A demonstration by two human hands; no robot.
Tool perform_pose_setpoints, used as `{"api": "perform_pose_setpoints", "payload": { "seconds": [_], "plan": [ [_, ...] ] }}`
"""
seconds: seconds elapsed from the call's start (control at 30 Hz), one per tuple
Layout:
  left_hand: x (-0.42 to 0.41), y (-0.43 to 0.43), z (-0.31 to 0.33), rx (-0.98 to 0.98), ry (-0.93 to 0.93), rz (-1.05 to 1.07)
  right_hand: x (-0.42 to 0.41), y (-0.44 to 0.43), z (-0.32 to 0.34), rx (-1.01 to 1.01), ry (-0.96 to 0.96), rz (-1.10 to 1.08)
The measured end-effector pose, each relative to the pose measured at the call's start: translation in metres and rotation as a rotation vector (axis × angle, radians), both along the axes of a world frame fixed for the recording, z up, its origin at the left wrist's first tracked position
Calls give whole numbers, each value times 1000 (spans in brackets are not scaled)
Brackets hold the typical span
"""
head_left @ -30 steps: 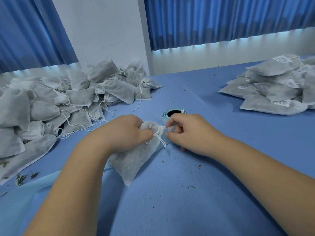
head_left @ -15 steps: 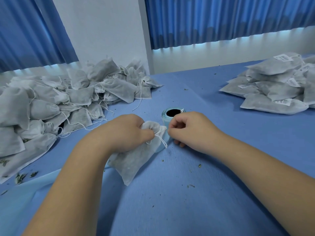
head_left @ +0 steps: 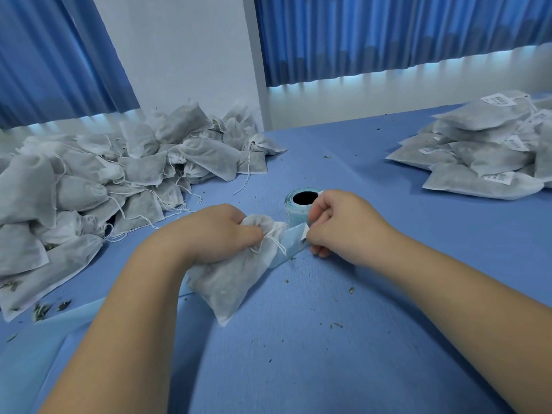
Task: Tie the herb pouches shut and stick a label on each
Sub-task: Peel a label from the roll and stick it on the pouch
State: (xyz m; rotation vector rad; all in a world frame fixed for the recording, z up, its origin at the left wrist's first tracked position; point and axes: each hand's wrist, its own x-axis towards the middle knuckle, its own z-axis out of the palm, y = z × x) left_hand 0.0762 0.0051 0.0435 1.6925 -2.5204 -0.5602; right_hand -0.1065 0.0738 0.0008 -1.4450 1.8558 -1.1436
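Pouch (head_left: pixel 230 279) is lying mid-table (head_left: pixel 328 354), its neck bunched in the gripping left hand (head_left: pixel 215 231), while the right hand (head_left: pixel 343 225), at its 3 o'clock, is pinching a half-peeled label (head_left: pixel 305 232) below the roll (head_left: pixel 300 206); risk: label curling onto itself, or cord (head_left: pixel 273 243) slackening if the grip eases.

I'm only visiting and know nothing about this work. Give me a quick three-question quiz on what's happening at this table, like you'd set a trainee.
1. True or false: the left hand grips the pouch by its gathered neck.
2. The right hand pinches: A a pen, B a white label, C scissors.
3. Fill in: the pile of labelled pouches lies on the person's ____ side.
Key: 1 true; 2 B; 3 right.
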Motion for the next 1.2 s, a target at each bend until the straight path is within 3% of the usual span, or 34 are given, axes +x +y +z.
{"api": "perform_pose_setpoints", "payload": {
  "seconds": [0.47, 0.6, 0.7, 0.83, 1.0, 1.2],
  "plan": [
    [2, -1, 0, -29, -19, 6, -23, 12, 15, 232, -75, 120],
    [5, -3, 1, 17, 74, 4, -31, 18, 24, 282, -109, 198],
    [5, -1, 4, 70, 272, 17, -35, 24, 35, 211, -295, 345],
    [-5, 9, 10, 108, 561, 10, -32, 33, 49, 4, -726, 602],
    [-21, 28, 12, 226, 750, -93, -17, 41, 58, -120, -945, 947],
    [-33, 41, 7, 505, 899, -181, -9, 36, 55, -294, -877, 580]
  ]
}}
